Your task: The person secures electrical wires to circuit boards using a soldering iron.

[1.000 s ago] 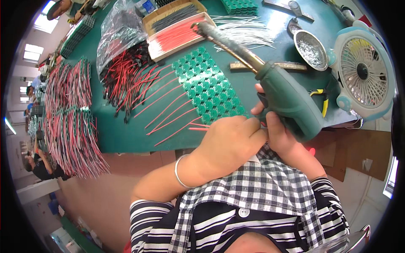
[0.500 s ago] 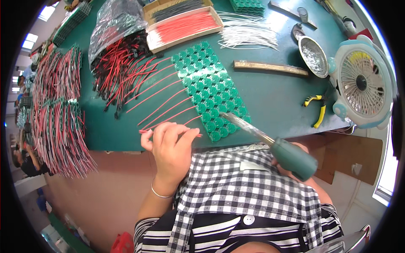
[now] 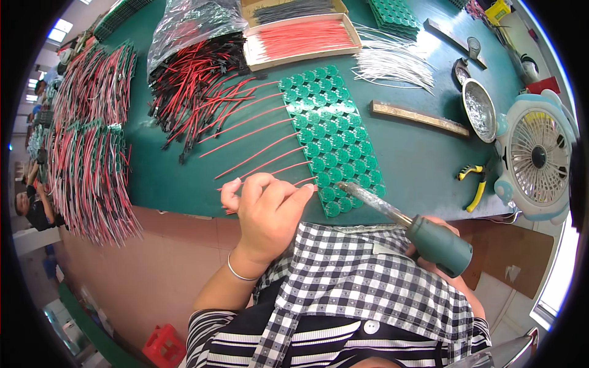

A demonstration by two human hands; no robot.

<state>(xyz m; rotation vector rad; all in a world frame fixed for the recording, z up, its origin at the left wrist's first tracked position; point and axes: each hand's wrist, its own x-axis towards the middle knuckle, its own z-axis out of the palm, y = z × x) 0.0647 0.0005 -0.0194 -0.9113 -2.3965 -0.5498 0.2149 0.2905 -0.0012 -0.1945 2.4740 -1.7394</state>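
step: soldering wires to panel | left hand (image 3: 268,208) pinches red wire (image 3: 305,181) at green panel (image 3: 331,135), counter's near edge | right hand (image 3: 443,226) grips iron (image 3: 392,214), tip on panel | next: likely steady tip-to-pad contact

Wire: I am pinching a thin red wire (image 3: 288,184) at the green board panel's (image 3: 334,132) near edge.
Iron: I am holding a green-handled soldering iron (image 3: 408,230), its tip lying over that panel.
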